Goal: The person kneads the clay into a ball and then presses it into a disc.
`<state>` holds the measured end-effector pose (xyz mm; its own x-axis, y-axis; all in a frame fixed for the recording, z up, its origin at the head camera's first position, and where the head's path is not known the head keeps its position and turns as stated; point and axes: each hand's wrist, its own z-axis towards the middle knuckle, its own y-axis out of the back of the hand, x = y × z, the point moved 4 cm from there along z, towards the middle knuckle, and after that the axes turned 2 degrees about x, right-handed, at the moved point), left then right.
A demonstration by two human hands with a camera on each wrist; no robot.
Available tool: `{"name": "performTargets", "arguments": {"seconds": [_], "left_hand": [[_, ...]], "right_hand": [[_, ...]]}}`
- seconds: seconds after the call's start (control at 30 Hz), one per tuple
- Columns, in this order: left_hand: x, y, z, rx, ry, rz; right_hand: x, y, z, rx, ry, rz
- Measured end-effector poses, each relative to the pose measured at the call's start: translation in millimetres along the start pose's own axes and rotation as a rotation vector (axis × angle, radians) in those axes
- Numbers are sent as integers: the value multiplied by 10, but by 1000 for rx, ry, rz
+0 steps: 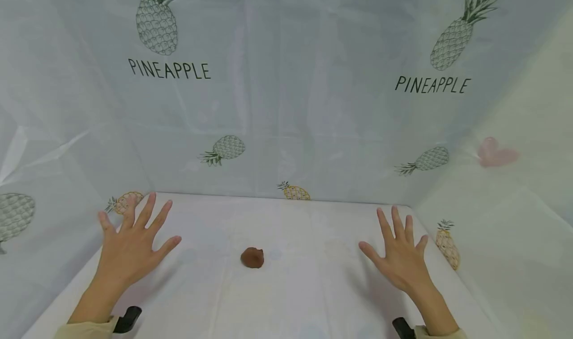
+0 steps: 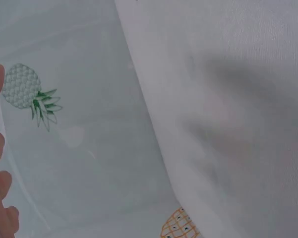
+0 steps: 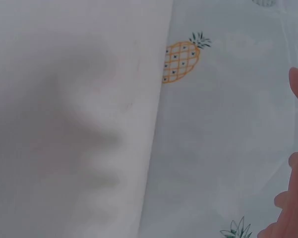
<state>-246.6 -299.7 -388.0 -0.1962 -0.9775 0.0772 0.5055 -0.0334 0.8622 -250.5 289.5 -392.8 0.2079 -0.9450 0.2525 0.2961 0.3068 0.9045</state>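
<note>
A small brown lump (image 1: pixel 252 258), rounded with an uneven edge at its upper right, lies on the white tabletop (image 1: pixel 286 299) between the two hands. What it is made of I cannot tell. To its left, my left hand (image 1: pixel 132 249) is spread with straight fingers, back of the hand up, and holds nothing. My right hand (image 1: pixel 400 257) is spread the same way on the right side, apart from the lump. Shadows lie beneath both hands. Only fingertips show at the edges of the wrist views, the left hand's fingers (image 2: pixel 2 186) and the right hand's fingers (image 3: pixel 297 198).
A pale curtain (image 1: pixel 286 80) printed with pineapples and lettering stands behind the table and along both sides. Black straps sit at both wrists, the left strap (image 1: pixel 127 320) and the right strap (image 1: pixel 404 328), by beige sleeves.
</note>
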Motion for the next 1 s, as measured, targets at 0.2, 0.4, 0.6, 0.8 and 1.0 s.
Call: {"name": "performTargets", "arguments": {"seconds": [0.2, 0.4, 0.6, 0.8, 1.0], "left_hand": [[-45, -66, 22, 2, -16, -33], [-103, -127, 52, 13, -28, -51], [-207, -122, 141, -11, -63, -83], [-313, -119, 174, -2, -74, -119], [-442, -136, 172, 17, -80, -176]], "right_hand": [[122, -14, 33, 9, -13, 61], [259, -8, 76, 7, -5, 161], [332, -31, 118, -1, -6, 240], [385, -108, 161, 7, -15, 328], [462, -169, 157, 33, -31, 434]]}}
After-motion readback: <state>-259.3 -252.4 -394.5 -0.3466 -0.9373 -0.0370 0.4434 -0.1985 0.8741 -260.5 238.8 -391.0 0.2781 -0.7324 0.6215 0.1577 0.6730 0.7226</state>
